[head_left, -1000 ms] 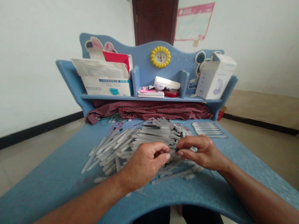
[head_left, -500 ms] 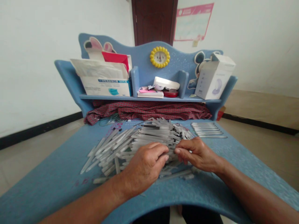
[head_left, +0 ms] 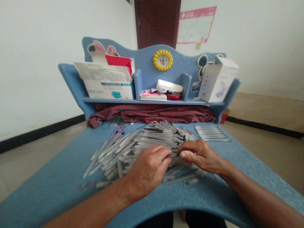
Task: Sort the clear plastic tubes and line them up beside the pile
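My left hand (head_left: pixel 150 169) is closed over the front of a heap of translucent whitish pen barrels (head_left: pixel 154 136), thumb and forefinger together. What it holds, if anything, is hidden. Just right of it, my right hand (head_left: pixel 201 156) has its thumb and forefinger pinched, the tips pointing at the left hand. A small dark bit shows by those tips, too small to name. More loose barrels (head_left: pixel 114 147) fan out left of the heap, and dark small parts (head_left: pixel 184 136) show at its right side. Beyond my right hand lies a neat row of pens (head_left: pixel 210 133).
The blue desk (head_left: pixel 59 177) has a curved front edge. At its back stands a shelf (head_left: pixel 147 102) with a mask box (head_left: pixel 109 90), a white carton (head_left: pixel 218 80), papers (head_left: pixel 153 97) and a red round tin (head_left: pixel 174 96). Checked cloth (head_left: pixel 152 113) is bunched underneath. A yellow-rimmed clock (head_left: pixel 163 60) sits above.
The view has shifted slightly. My right thumb and fingers have moved a little against each other; my left hand stays nearly in place. The heap and the row of pens look the same.
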`<state>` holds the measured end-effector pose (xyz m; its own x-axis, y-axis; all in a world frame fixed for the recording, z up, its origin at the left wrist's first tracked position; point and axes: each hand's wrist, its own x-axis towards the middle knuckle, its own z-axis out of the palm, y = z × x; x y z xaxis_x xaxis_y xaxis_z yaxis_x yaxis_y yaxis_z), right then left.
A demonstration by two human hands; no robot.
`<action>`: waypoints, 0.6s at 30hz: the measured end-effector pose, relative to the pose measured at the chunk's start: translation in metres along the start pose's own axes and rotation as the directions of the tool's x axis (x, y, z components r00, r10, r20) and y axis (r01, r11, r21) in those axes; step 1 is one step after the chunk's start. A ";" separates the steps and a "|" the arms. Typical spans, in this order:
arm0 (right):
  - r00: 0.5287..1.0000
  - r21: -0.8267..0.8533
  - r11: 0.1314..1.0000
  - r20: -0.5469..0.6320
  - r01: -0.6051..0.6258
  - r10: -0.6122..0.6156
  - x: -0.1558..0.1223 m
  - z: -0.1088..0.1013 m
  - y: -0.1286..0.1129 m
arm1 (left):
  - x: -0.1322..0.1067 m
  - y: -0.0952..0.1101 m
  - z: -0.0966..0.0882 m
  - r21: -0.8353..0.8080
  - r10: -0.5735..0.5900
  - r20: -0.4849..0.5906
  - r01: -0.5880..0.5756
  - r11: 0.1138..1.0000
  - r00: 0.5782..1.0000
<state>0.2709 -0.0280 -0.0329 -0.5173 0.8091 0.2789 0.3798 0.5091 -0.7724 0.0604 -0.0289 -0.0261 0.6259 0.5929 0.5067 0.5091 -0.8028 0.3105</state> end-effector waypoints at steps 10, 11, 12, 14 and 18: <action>1.000 0.010 1.000 0.030 -0.004 0.003 0.001 0.000 0.000 | -0.002 0.000 0.002 0.033 0.033 -0.004 -0.033 0.999 0.999; 1.000 0.021 1.000 0.022 -0.007 0.006 0.001 0.000 0.000 | -0.002 0.000 0.002 0.033 0.034 -0.005 -0.034 0.999 0.999; 1.000 0.026 1.000 0.022 -0.007 0.007 0.001 0.000 0.001 | -0.002 -0.001 0.002 0.032 0.037 -0.005 -0.037 0.999 0.999; 0.999 0.015 1.000 0.049 0.003 -0.004 0.001 0.000 0.000 | -0.002 -0.001 0.002 0.034 0.046 -0.008 -0.046 0.998 0.999; 0.998 -0.025 1.000 0.063 0.003 -0.001 0.001 -0.001 0.001 | -0.002 -0.001 0.002 0.056 0.054 -0.015 -0.054 0.997 0.998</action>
<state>0.2714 -0.0267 -0.0329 -0.5651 0.7883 0.2433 0.3973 0.5185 -0.7571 0.0602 -0.0289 -0.0293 0.6439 0.5473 0.5347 0.5069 -0.8286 0.2377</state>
